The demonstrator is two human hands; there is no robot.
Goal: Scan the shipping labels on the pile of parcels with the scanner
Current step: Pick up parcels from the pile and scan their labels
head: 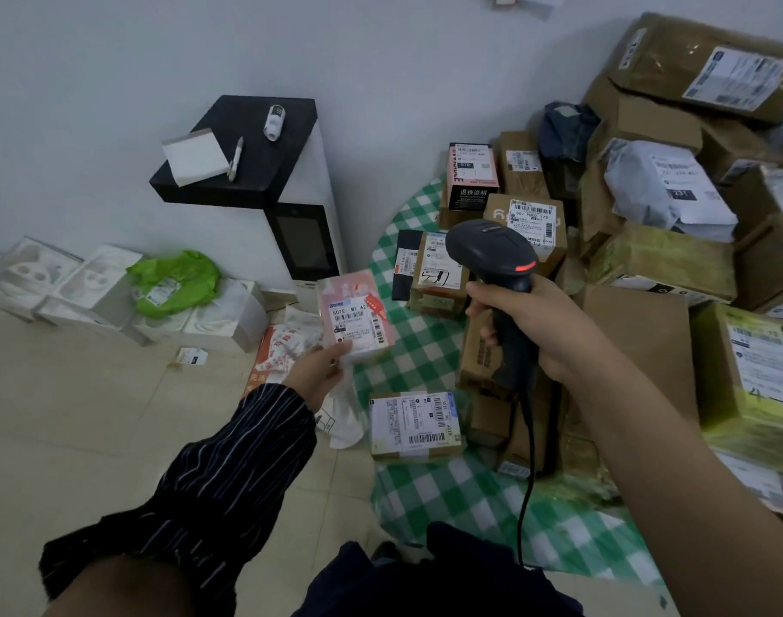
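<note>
Across the right half of the view, the pile of parcels point(656, 269) fills a table with a green checked cloth point(425, 349): brown cartons, grey mailers and tape-wrapped boxes lie stacked against each other, most with white labels facing up. One small labelled box point(414, 425) lies apart from the heap near the table's front edge.

From the lower right the bare right forearm reaches up and left over the cartons. The right hand point(536, 322) has its fingers and thumb wrapped round the grip of the black scanner point(492, 251), whose head stands above the fist and tips away toward the pile, a red strip glowing on its back. The black cable point(530, 460) hangs straight down from the grip.

From the lower left the other arm, in a dark striped sleeve point(247, 447), stretches forward. The left hand point(318, 367) pinches the bottom edge of a pink parcel point(358, 313) between thumb and fingers and holds it upright, left of the scanner and level with its grip, at the table's left edge. Its shipping label point(352, 320) faces the camera, barcodes showing. Scanner and pink parcel are apart, not touching.
</note>
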